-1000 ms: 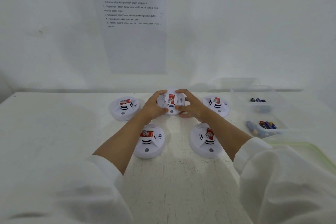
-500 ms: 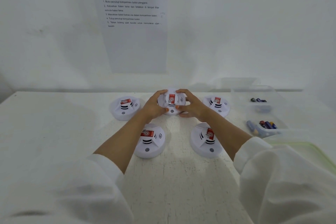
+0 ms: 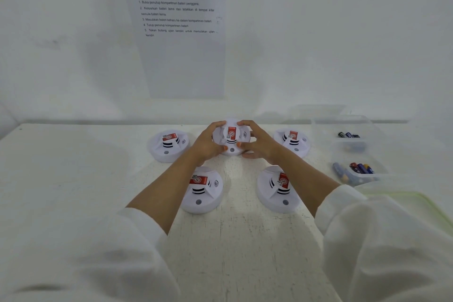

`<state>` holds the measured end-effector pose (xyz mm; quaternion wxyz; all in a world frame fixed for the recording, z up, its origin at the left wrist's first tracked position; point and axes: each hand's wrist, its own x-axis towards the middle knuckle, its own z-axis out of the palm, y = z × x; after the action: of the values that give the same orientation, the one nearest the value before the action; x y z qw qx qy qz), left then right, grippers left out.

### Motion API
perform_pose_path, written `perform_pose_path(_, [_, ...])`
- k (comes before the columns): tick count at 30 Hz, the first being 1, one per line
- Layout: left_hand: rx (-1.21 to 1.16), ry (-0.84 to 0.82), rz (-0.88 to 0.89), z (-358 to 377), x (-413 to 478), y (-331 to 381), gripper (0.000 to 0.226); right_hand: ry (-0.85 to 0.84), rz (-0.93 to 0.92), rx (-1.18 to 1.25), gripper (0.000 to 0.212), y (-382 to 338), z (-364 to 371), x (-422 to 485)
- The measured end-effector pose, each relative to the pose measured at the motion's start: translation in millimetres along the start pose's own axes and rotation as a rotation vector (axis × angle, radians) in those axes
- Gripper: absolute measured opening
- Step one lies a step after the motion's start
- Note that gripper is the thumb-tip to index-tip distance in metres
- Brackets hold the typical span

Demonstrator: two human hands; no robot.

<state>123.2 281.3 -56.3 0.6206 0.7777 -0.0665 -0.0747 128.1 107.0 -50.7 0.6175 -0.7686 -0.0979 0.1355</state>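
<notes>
Five white round alarms sit on a white table [image 3: 61,179], and both hands are on the middle one of the far row. That mid alarm [image 3: 231,133] lies at the table's far side, close to the wall, with its red label and grey button facing the camera. Whether its base rests on the table or is raised off it cannot be told.

The left hand [image 3: 208,144] grips its left side, fingers curled over the far rim and thumb pressed to the near edge. The right hand [image 3: 259,144] grips the right side in the same way, fingers bent over the top rim, thumb at the near edge. The two thumb tips lie just beside the grey button, close to each other but apart. Both forearms are bare, with white sleeves pushed back.

The far-left alarm [image 3: 168,146] and far-right alarm [image 3: 293,142] flank the held one, each near a wrist without touching it. The near-left alarm [image 3: 202,190] lies under the left forearm and the near-right alarm [image 3: 278,189] under the right forearm.

At the right stand two clear bins. The far bin [image 3: 323,127] holds a few dark batteries [image 3: 348,134]; the near bin [image 3: 382,171] holds a bunch of blue, red and yellow cells [image 3: 360,168]. A printed sheet [image 3: 181,61] with numbered lines hangs on the wall above the alarms.
</notes>
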Motion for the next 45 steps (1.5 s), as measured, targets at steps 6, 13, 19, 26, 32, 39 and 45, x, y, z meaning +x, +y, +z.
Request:
perform_pose_path(6, [0.002, 0.002, 0.001, 0.1, -0.2, 0.0, 0.068, 0.0, 0.008, 0.008, 0.048, 0.5, 0.4, 0.4])
perform_pose_path(13, [-0.002, 0.001, -0.001, 0.6, -1.1, 1.3, 0.069, 0.0, 0.013, 0.0, 0.047, 0.8, -0.2, 1.1])
perform_pose_path(19, [-0.013, -0.001, -0.011, 0.4, -1.2, 1.8, 0.069, 0.003, 0.019, -0.013, 0.047, 0.0, 0.1, 1.2])
perform_pose_path(26, [-0.021, -0.005, -0.007, 0.4, -2.0, 1.9, 0.068, 0.007, 0.025, -0.015, 0.048, 0.3, 0.3, 2.4])
perform_pose_path(32, [-0.009, -0.005, -0.005, 0.4, -1.6, 1.9, 0.068, 0.012, 0.027, -0.014, 0.048, 0.8, 0.5, 2.4])
perform_pose_path(39, [-0.009, -0.004, -0.015, 0.2, -1.0, 1.6, 0.068, 0.012, 0.01, -0.02, 0.046, 1.4, 0.9, 1.6])
perform_pose_path(45, [-0.024, -0.011, -0.02, 0.0, -1.5, 2.1, 0.069, 0.034, -0.002, -0.015, 0.048, 1.6, 2.4, 1.7])
